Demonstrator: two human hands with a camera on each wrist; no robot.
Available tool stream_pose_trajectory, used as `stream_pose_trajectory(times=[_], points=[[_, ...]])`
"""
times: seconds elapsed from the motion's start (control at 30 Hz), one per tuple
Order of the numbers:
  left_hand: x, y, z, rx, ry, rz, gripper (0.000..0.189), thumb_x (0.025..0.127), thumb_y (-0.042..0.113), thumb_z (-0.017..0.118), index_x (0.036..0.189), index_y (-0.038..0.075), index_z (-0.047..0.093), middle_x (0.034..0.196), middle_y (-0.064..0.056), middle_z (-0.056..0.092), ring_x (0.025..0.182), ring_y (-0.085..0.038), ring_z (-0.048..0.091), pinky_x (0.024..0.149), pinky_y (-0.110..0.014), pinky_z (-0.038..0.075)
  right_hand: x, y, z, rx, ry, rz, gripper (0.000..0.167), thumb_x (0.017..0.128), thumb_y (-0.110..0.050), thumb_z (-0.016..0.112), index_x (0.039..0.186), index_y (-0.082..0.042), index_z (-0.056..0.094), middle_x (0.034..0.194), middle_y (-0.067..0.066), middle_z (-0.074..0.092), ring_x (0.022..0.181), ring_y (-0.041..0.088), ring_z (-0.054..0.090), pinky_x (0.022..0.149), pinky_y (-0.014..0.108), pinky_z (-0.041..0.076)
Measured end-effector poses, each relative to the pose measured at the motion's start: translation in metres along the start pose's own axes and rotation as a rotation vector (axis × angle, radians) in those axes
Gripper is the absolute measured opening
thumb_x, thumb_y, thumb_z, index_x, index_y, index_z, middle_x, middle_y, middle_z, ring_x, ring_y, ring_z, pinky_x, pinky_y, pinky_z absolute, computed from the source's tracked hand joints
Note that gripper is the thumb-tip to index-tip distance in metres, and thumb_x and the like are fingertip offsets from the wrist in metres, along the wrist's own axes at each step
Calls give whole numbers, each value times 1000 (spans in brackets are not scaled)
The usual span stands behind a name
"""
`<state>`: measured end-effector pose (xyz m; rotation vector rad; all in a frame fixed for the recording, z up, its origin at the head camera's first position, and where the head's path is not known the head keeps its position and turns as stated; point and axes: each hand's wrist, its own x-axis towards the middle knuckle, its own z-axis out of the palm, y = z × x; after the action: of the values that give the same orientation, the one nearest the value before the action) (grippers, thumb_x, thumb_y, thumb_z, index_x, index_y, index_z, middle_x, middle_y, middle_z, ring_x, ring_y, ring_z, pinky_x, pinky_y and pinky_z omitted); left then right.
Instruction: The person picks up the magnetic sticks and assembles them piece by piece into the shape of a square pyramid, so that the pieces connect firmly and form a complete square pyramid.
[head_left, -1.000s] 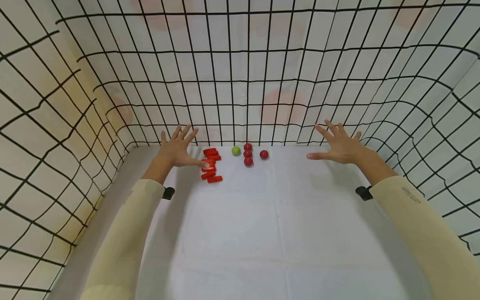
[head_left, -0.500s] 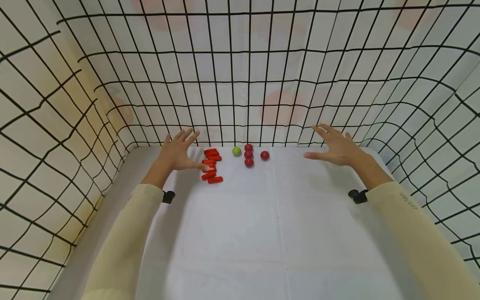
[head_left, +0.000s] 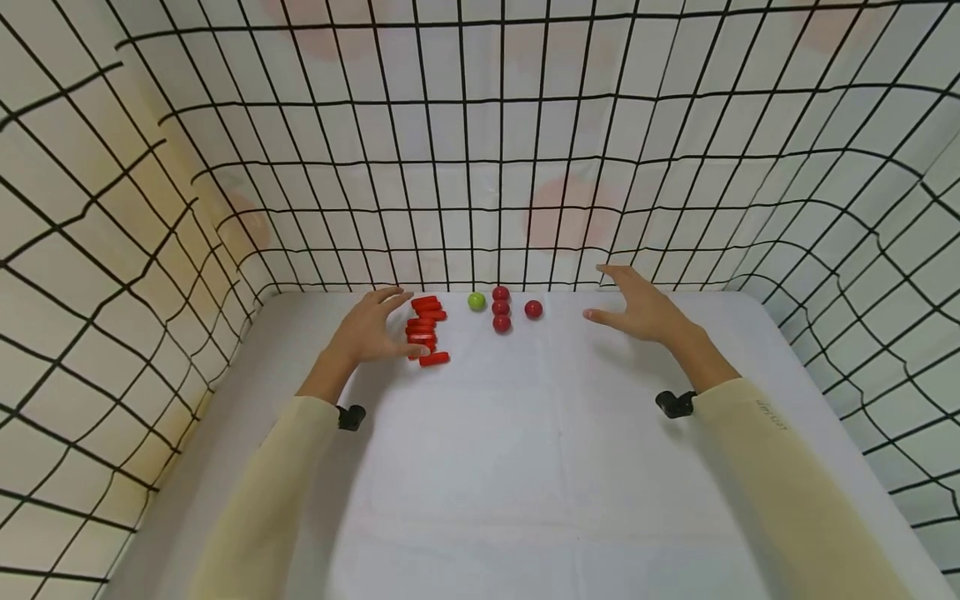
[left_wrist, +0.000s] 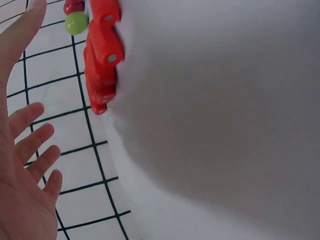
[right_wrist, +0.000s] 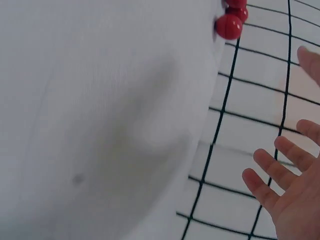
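My left hand [head_left: 367, 327], spread with its thumb out, is beside a loose row of several small red cylinders [head_left: 422, 323]. The thumb overlaps the cylinders near the front of the row in the head view. Seen from the left wrist, the cylinders [left_wrist: 105, 42] have a pale dot on their ends, and nothing is in the palm. Right of the row lie a green ball [head_left: 476, 302], a short line of shiny red balls [head_left: 501, 322] and a single red ball [head_left: 533, 309]. My right hand [head_left: 645, 308] is right of that ball, fingers extended, holding nothing.
A white cloth [head_left: 480, 467] covers the table. Black wire grid panels [head_left: 487, 158] stand along the back and both sides, with the cylinders and balls close to the back one. Each wrist wears a small black camera [head_left: 675, 404].
Both hands have come inward and nearer to me, the right moving left towards the single red ball, the left closer to the cylinders. The cylinders and balls lie as before.
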<state>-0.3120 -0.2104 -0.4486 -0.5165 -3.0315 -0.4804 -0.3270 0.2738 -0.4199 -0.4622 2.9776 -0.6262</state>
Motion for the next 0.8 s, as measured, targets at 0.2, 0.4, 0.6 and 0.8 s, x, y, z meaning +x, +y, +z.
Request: stream_pose_trajectory(times=[0.2,0.4,0.6,0.8], points=[[-4,8,21,-105,-18,9,92,73,67,81,148,19,57,154,-10,48,142,-32,42,109,-59,48,15,-16,28,128,5,-7,85,96,-59,63,161,-19,29,160,15,39,143,37,44,113,66,39],[-9,17,35,-161,-12,50,76,74,59,85,135,17,69,139,-10,58,127,-29,53,99,-49,56,33,-33,62,189,-10,-52,72,100,-43,64,159,-16,34,159,16,42,141,39,47,112,64,41],[-13,24,44,-172,-23,114,50,82,44,85,121,14,77,123,-6,70,120,-25,61,101,-43,56,44,-44,86,176,-29,-93,70,103,-35,61,162,-15,30,167,11,32,147,36,43,122,59,33],[-16,29,49,-169,-56,91,38,88,33,83,120,14,78,118,-5,72,110,-23,62,92,-38,57,46,-48,96,144,-23,-168,59,103,-23,59,157,-9,40,163,14,39,151,37,36,126,55,27]])
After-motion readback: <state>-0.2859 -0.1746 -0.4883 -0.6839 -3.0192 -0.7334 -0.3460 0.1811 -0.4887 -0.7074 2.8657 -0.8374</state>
